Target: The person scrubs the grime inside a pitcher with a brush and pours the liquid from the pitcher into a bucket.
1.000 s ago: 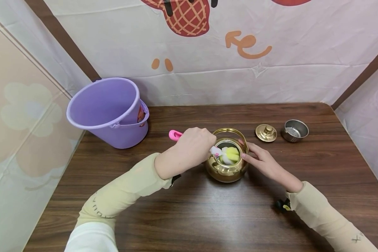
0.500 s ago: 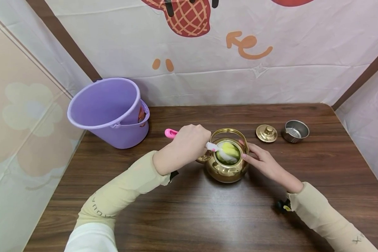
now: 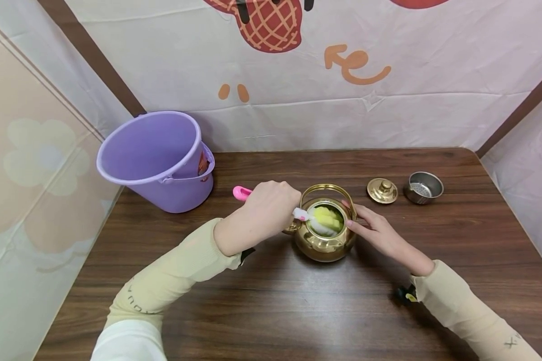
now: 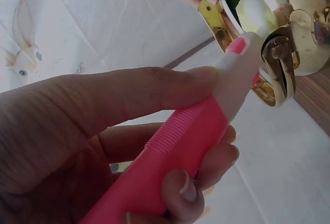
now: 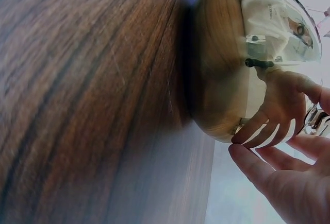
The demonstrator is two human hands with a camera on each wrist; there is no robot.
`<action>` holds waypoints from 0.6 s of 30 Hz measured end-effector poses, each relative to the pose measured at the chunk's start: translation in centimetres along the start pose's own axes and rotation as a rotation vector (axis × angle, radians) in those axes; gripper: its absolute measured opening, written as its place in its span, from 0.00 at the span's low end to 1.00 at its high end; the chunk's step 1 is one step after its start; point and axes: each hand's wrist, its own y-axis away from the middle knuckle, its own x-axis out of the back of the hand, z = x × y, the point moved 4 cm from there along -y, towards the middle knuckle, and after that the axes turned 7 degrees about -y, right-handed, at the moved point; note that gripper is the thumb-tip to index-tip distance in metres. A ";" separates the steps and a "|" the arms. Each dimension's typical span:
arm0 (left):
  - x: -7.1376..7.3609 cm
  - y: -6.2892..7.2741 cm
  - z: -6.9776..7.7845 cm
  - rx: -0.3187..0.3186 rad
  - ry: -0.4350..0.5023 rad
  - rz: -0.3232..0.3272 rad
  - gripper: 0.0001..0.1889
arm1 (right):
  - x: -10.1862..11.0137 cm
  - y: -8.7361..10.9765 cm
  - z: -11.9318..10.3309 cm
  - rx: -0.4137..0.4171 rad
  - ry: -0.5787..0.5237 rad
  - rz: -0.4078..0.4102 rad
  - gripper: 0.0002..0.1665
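A brass kettle (image 3: 325, 248) with a raised hoop handle stands lidless on the table. My left hand (image 3: 271, 208) grips the pink handle (image 4: 170, 157) of a sponge brush, thumb along its top. The brush's yellow and white sponge head (image 3: 327, 220) sits inside the kettle's mouth, and its lower part is hidden. The white neck of the brush (image 4: 237, 74) passes close to the hoop handle's hinge. My right hand (image 3: 379, 233) rests against the kettle's right side. Its fingertips touch the shiny wall (image 5: 268, 80), with the thumb near the rim.
A purple bucket (image 3: 194, 193) stands at the table's back left. Behind the kettle to the right lie its brass lid (image 3: 382, 191) and a small metal strainer cup (image 3: 423, 188). A printed cloth wall (image 3: 298, 120) borders the brown wooden table (image 3: 289, 311).
My left hand has drawn a little to the left with the brush, and the sponge head has turned and shifted within the kettle's mouth. The right hand and kettle have stayed in place.
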 end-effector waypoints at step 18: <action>0.3 0.0 1.2 -0.071 0.022 -0.036 0.09 | 0.0 -0.1 -0.1 0.001 0.062 0.000 0.27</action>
